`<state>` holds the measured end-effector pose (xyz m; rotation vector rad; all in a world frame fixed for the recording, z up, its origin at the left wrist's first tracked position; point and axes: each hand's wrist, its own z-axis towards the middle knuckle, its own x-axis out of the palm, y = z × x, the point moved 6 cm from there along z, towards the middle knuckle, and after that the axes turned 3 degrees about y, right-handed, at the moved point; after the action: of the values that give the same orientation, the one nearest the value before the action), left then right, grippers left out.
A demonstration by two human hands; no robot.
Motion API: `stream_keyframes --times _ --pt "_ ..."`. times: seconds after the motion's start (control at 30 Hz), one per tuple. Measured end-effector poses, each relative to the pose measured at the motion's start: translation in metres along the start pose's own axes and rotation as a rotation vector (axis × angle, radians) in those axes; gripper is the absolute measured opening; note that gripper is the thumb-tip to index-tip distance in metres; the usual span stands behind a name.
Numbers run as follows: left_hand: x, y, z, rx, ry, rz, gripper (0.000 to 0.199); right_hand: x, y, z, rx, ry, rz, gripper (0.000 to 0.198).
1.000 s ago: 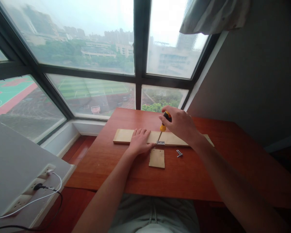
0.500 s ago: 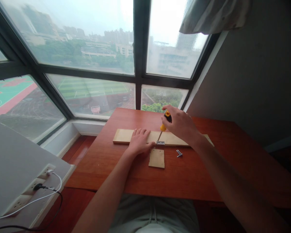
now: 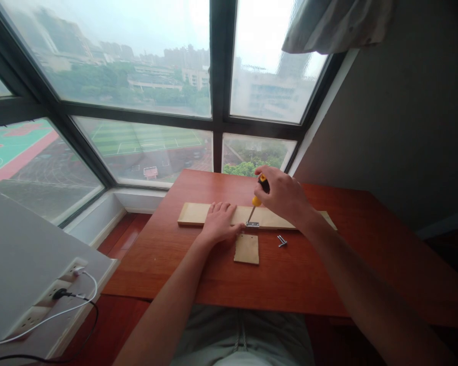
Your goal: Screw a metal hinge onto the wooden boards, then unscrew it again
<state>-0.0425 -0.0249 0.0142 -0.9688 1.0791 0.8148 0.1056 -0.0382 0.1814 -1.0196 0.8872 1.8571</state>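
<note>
My left hand [image 3: 219,223] lies flat on a long pale wooden board [image 3: 193,214], its thumb reaching toward a small metal hinge [image 3: 253,224] at the board's near edge. Gripped in my right hand [image 3: 284,193] is a yellow-and-black screwdriver [image 3: 256,201], tilted, its shaft running down to the hinge's left end. Whether a screw sits under the tip is too small to make out. Just below the hinge rests a small square wooden piece [image 3: 247,249] with holes along its top edge. Several loose screws [image 3: 282,242] lie to the right of it.
All of this is on a reddish-brown table [image 3: 168,259] set before large windows [image 3: 152,137]. At the left, a low white wall holds sockets [image 3: 59,292] with a white and a black cable plugged in. A curtain [image 3: 336,25] hangs at upper right.
The screwdriver handle and the fingers of my right hand have shifted very slightly. My left hand, the board and the loose pieces stay where they were.
</note>
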Motion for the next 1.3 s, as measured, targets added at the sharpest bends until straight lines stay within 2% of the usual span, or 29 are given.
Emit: stream_keyframes --times 0.13,0.37,0.63,0.87,0.97,1.1,1.3 --pt "0.0 0.0001 -0.0002 -0.01 0.007 0.0 0.064 0.0006 -0.0003 -0.0014 0.0 -0.012 0.001 0.038" --pt "0.0011 0.0004 -0.0001 -0.014 0.005 -0.001 0.065 -0.0009 -0.0016 -0.0008 0.022 -0.02 -0.007 0.029" --pt "0.0007 0.0004 -0.0003 0.001 -0.013 0.008 0.061 0.0014 0.0002 -0.0026 -0.011 -0.034 0.009 0.036" --pt "0.003 0.0016 0.0004 -0.012 -0.019 0.015 0.057 0.0001 -0.0016 -0.0018 0.05 -0.027 -0.065 0.04" --pt "0.0028 0.0011 0.0006 -0.012 -0.017 0.021 0.058 0.0009 -0.0008 -0.002 0.026 -0.029 -0.038 0.038" --pt "0.0021 0.0005 0.0008 -0.018 -0.009 0.027 0.059 0.0017 0.0012 -0.0039 -0.006 -0.02 -0.006 0.046" --pt "0.0022 0.0004 0.0006 -0.015 -0.011 0.033 0.059 -0.0012 0.0018 -0.0018 0.027 -0.028 -0.043 0.032"
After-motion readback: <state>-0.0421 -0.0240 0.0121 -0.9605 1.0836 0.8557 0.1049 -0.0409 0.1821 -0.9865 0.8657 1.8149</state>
